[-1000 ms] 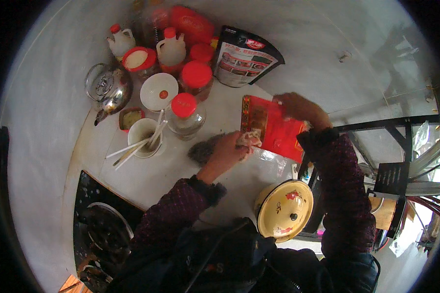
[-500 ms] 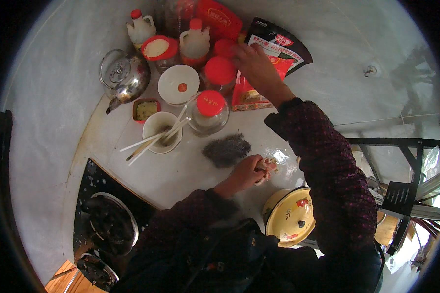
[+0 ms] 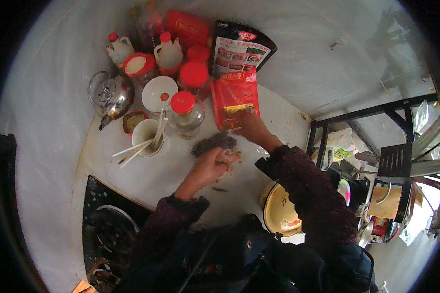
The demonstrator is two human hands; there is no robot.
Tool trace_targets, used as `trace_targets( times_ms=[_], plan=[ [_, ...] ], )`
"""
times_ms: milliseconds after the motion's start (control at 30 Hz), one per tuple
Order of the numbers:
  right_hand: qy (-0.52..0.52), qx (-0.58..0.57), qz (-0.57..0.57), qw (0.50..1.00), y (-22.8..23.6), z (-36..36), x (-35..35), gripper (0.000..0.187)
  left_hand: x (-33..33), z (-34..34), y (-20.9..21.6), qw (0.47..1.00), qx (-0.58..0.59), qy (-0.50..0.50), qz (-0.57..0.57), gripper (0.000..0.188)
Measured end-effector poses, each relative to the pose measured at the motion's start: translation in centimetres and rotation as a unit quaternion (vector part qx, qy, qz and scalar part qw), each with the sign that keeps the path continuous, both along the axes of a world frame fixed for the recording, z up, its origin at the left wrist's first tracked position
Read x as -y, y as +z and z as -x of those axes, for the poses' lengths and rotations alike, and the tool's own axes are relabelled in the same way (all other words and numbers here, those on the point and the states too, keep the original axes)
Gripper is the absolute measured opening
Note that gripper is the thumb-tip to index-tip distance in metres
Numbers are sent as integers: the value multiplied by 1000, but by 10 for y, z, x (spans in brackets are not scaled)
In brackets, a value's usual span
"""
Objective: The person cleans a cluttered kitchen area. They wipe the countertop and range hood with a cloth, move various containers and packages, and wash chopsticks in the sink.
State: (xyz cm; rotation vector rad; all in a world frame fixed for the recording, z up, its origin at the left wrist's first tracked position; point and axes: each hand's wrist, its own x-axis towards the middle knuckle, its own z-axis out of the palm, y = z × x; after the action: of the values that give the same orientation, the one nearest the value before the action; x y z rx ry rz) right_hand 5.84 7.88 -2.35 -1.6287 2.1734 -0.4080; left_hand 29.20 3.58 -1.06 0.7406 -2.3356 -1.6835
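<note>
Above the pale counter, my left hand is closed around small pale pinkish pieces, whose kind I cannot make out. My right hand is just beyond it, at the lower edge of a red packet. Its fingers look bent together; whatever they may hold is hidden. Between the hands and the jars lies a dark grey, rough-looking heap. One small dark scrap rests on the counter nearer to me.
A clear red-lidded jar, a white cup with chopsticks, a white bowl and a metal kettle crowd the back left. A yellow lidded enamel pot sits beneath my right forearm. The black stove is at left.
My right hand has come back from the red lids and packets toward my left hand. My left hand has shifted left and slightly away from me. The whole view has turned somewhat.
</note>
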Motion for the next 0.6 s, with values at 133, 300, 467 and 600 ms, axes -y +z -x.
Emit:
trace_targets(
  times_ms=[133,300,467,600],
  plan=[
    [-275,-51,74,957,-38,53,20,81,-7,-10,-2,989,0,34,-147,25],
    [-314,31,40,948,-94,111,38,74,-12,-8,-6,978,-39,44,-201,25],
    [-166,216,37,961,-70,123,24,45,-3,-6,-3,981,3,40,-188,30],
    [-54,70,63,994,28,106,1,30,-4,3,-10,977,-49,46,-204,32]
  ],
)
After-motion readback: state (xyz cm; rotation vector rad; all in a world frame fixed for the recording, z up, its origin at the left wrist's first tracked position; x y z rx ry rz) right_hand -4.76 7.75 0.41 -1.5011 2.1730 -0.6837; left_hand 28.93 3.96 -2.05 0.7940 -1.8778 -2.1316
